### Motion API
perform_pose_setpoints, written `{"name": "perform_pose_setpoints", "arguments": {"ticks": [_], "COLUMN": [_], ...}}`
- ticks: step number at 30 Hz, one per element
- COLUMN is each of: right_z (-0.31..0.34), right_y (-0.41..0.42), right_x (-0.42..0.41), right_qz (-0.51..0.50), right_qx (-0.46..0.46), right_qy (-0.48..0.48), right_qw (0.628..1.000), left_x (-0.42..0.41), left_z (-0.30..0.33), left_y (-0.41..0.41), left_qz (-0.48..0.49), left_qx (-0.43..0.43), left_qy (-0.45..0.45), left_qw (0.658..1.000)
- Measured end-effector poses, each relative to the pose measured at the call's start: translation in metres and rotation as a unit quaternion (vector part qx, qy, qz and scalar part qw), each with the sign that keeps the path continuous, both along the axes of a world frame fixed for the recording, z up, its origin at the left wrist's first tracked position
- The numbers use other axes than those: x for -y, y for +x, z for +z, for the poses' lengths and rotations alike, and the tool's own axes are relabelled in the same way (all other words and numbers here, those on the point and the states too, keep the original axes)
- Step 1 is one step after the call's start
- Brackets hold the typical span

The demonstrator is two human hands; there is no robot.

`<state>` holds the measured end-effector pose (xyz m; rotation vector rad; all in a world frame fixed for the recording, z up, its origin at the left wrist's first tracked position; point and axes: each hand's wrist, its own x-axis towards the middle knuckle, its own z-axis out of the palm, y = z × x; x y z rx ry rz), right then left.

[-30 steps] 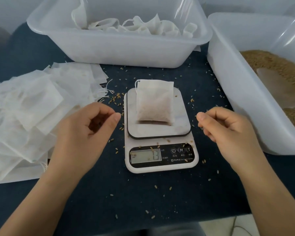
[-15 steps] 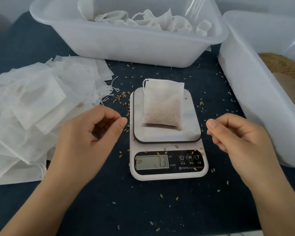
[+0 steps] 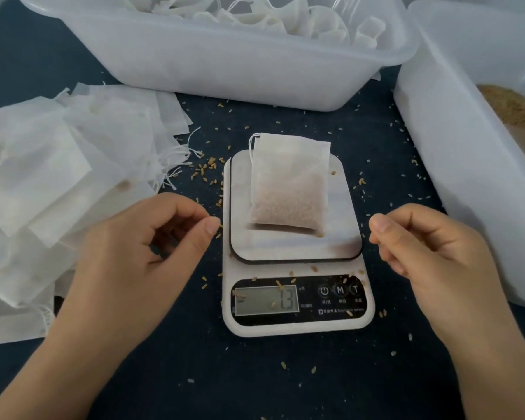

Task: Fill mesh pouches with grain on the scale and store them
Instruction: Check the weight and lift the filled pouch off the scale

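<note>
Dark blue cloth [image 3: 255, 374] covers the table, dotted with spilled grain. Both hands hover empty on either side of the scale [image 3: 297, 259], neither touching it. The left hand [image 3: 140, 256] has its fingers loosely curled, thumb tip close to the forefinger, with nothing between them; the right hand [image 3: 431, 253] mirrors it, fingers softly bent and holding nothing. Keeping clear of the platform lets the reading settle without any added weight, so this looks like the weighing check.

Between the hands, a filled pouch [image 3: 290, 189] lies flat on the scale's platform, grain settled in its lower half, the drawstring top pointing away from the person. The display [image 3: 267, 300] reads 13.

Left of the scale, a loose heap of empty pouches [image 3: 58, 183] sits within easy reach of the left hand. Beyond the scale stands a white bin [image 3: 225, 68] with finished pouches inside, probably the storage spot. At the right edge, a second tub [image 3: 455, 165] holds the grain supply [image 3: 515, 107], close to the right hand for scooping. If the weight is judged right, closing the drawstring and moving the pouch to the far bin would follow.
</note>
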<state>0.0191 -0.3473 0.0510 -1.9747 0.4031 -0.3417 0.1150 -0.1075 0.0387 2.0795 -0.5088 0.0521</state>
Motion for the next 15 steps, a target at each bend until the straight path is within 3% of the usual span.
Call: {"name": "perform_pose_setpoints", "arguments": {"ticks": [15], "right_z": [0.0019], "right_y": [-0.0043], "right_x": [-0.0053], "right_qz": [-0.008], "right_qx": [-0.014], "right_qy": [-0.008], "right_qw": [1.000], "left_x": [0.0021], "left_z": [0.0012], "left_y": [0.0000], "left_qz": [0.007], "left_qx": [-0.028], "left_qy": [-0.015], "left_qw": [0.999]}}
